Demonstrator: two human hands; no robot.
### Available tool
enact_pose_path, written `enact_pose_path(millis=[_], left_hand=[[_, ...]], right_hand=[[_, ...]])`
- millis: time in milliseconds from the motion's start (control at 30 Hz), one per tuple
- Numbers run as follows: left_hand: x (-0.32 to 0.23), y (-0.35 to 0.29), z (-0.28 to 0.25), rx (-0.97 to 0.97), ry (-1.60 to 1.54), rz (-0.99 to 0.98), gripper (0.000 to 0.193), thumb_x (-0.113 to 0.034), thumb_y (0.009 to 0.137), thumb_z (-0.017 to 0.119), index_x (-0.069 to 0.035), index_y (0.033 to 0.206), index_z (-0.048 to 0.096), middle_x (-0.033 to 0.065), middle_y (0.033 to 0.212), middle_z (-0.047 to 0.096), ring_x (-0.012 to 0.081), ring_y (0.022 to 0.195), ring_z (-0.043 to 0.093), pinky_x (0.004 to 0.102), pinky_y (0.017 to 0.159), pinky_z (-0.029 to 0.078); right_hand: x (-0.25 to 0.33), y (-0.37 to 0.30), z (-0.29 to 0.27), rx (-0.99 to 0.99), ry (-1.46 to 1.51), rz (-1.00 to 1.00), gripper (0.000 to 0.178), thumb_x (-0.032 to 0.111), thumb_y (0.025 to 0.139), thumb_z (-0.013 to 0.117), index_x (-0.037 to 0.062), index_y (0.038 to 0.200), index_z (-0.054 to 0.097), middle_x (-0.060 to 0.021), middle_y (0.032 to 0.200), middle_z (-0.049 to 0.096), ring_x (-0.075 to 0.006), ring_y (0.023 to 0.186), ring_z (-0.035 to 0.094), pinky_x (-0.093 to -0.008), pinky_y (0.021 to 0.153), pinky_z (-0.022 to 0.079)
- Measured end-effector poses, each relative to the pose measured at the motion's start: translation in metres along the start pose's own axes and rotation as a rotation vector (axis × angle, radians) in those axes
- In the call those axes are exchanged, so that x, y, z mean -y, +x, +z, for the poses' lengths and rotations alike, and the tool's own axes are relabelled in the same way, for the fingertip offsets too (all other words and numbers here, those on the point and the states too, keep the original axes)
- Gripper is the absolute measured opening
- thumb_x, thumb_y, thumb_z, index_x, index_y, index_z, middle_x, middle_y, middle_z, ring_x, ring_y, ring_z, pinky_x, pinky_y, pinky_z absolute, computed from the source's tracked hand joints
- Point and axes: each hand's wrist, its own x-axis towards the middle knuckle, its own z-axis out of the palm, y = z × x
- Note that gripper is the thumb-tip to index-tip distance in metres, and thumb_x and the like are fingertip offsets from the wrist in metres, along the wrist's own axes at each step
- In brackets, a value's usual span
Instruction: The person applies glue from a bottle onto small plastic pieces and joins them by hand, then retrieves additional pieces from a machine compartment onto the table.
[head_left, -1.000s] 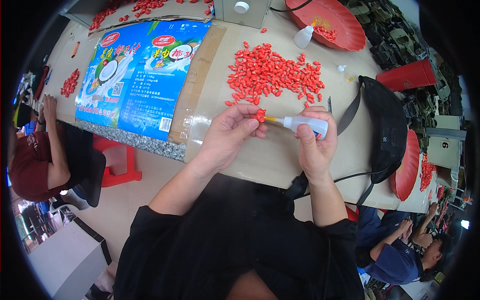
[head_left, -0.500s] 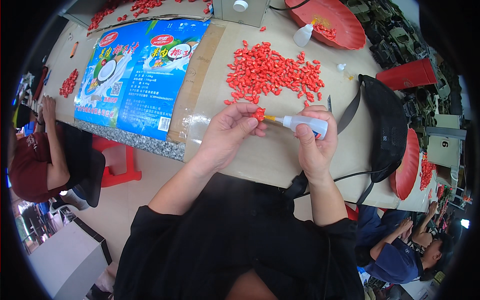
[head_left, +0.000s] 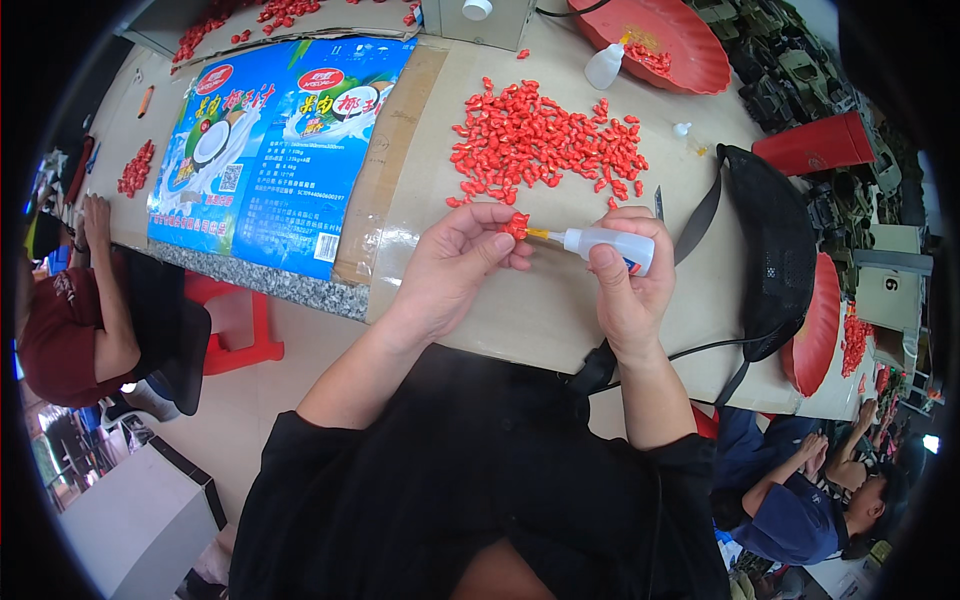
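Over the beige tabletop (head_left: 420, 210), the left hand (head_left: 450, 258) pinches a small red piece (head_left: 517, 226), while the right hand (head_left: 632, 280), closed round a white squeeze bottle (head_left: 618, 243), levels its nozzle (head_left: 553, 236) leftward at it.

The bench (head_left: 560, 320) has two white squeeze bottles (head_left: 605, 66), one of them in the right hand (head_left: 630, 280), two red scalloped dishes (head_left: 812, 330) at right, one red cylinder (head_left: 815, 145), one blue printed sheet (head_left: 320, 190) at left, and more small red pieces (head_left: 545, 150) than can be counted, one in the left hand (head_left: 455, 260).
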Motion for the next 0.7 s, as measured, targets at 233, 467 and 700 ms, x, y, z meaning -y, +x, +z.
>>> enact_pose_path(millis=[233, 467, 700], left_hand=[[-0.0001, -0.0005, -0.0011, 0.000, -0.008, -0.011, 0.021, -0.005, 0.083, 0.048, 0.000, 0.103, 0.046, 0.0091, 0.091, 0.054, 0.0161, 0.083, 0.055, 0.0280, 0.074, 0.045], [0.0004, 0.0000, -0.0027, 0.013, -0.018, -0.018, 0.021, -0.002, 0.083, 0.046, 0.001, 0.104, 0.045, 0.0103, 0.097, 0.052, 0.0190, 0.085, 0.054, 0.0311, 0.076, 0.045], [-0.0003, 0.0000, -0.0021, 0.016, -0.034, -0.017, 0.022, -0.002, 0.083, 0.047, 0.001, 0.104, 0.045, 0.0102, 0.096, 0.053, 0.0191, 0.084, 0.054, 0.0314, 0.076, 0.046]], right_hand=[[-0.0004, -0.0007, -0.0001, 0.022, -0.006, 0.005, 0.022, 0.005, 0.076, 0.058, 0.0022, 0.093, 0.043, -0.0070, 0.089, 0.045, -0.0086, 0.074, 0.044, -0.0197, 0.062, 0.037], [0.0011, -0.0003, -0.0001, 0.026, -0.001, 0.015, 0.022, 0.005, 0.076, 0.058, 0.0020, 0.093, 0.043, -0.0072, 0.089, 0.044, -0.0088, 0.074, 0.045, -0.0200, 0.063, 0.038], [0.0005, -0.0003, -0.0005, 0.024, -0.007, 0.005, 0.022, 0.006, 0.077, 0.058, 0.0019, 0.093, 0.043, -0.0067, 0.089, 0.045, -0.0087, 0.073, 0.044, -0.0197, 0.062, 0.037]])
